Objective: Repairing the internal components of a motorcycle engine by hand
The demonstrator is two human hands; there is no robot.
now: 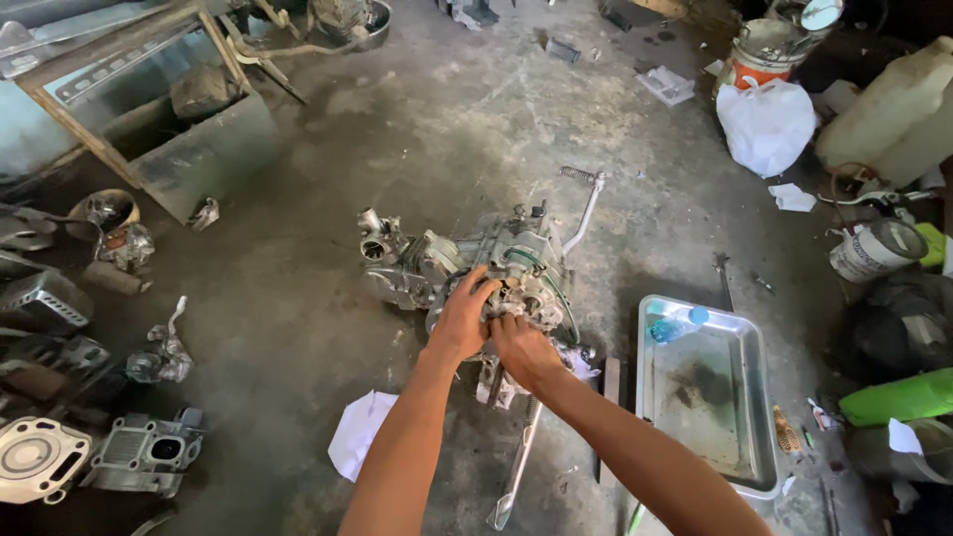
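**Engine on the floor, parts all around**

The engine (476, 268) sits mid-floor under both hands. Right of it lies a metal tray (754, 397); left, a cylinder head (144, 454) and what may be a cover (35, 459). Behind, a plastic bag (766, 124).

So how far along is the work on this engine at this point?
Parts already lie off to the side: a cylinder block and a round cover on the floor. In hand: left hand and right hand both grip the clutch-side assembly of the engine. The kick lever remains attached.
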